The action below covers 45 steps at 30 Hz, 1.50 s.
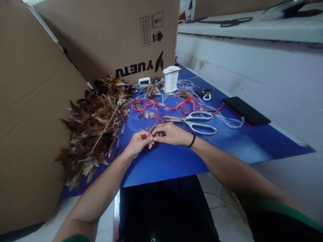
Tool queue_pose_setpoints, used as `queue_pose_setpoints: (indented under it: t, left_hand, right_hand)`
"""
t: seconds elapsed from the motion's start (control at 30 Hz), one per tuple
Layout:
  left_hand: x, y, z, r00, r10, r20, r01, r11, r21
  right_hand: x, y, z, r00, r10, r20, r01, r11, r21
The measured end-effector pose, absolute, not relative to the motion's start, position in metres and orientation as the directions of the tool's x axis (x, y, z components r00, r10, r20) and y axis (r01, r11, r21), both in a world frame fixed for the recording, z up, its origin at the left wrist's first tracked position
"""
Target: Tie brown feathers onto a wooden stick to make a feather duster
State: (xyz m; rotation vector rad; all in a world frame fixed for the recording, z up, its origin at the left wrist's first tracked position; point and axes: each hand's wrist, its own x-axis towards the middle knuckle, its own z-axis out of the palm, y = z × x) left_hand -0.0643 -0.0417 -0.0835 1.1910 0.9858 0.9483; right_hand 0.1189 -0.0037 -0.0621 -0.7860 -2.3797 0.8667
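Observation:
My left hand (137,143) and my right hand (170,133) meet over the blue board (227,141), fingers pinched together. Between the fingertips is a thin red string (153,128) and what looks like a small feather stub. The string runs back into a tangle of red string (176,106) further up the board. A black band circles my right wrist. A big pile of brown feathers (94,126) lies just left of my left hand. White-handled scissors (195,121) rest shut just right of my right hand.
A white spool of thread (171,79) stands at the back with clear line trailing off it. A black phone (245,111) lies at the right edge. Cardboard boxes (106,37) wall the left and back. A white wall ledge runs along the right.

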Motion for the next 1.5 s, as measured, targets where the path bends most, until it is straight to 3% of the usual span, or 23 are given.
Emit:
queue_pose_setpoints:
  t: [0.17,0.63,1.0,1.17,1.3,1.4,1.5]
  left_hand:
    - [-0.064,-0.042,-0.083,0.29,0.953,-0.088,-0.073,0.114,0.991]
    - [-0.066,-0.039,-0.082,0.245,0.959,-0.143,-0.105,0.173,0.979]
    - [-0.067,-0.039,-0.079,0.212,0.935,-0.286,-0.234,0.332,0.914]
    - [-0.071,-0.036,-0.082,0.231,0.912,-0.34,-0.244,0.392,0.887]
    - [-0.072,-0.034,-0.082,0.238,0.919,-0.315,-0.253,0.372,0.893]
    - [-0.072,-0.034,-0.081,0.216,0.938,-0.27,-0.232,0.318,0.919]
    - [-0.073,-0.034,-0.081,0.18,0.967,-0.182,-0.174,0.214,0.961]
  right_hand:
    - [0.118,-0.003,-0.061,-0.723,0.638,0.266,0.29,0.63,-0.721]
    - [0.107,-0.008,-0.068,-0.602,0.672,0.431,0.352,0.708,-0.613]
    - [0.108,-0.006,-0.077,-0.671,0.342,0.658,0.333,0.932,-0.146]
    - [0.106,-0.006,-0.077,-0.666,0.243,0.706,0.29,0.955,-0.055]
    - [0.107,-0.007,-0.076,-0.659,0.313,0.684,0.25,0.949,-0.194]
    - [0.107,-0.007,-0.075,-0.639,0.482,0.599,0.194,0.855,-0.481]
    - [0.106,-0.007,-0.077,-0.605,0.649,0.462,0.15,0.663,-0.734]
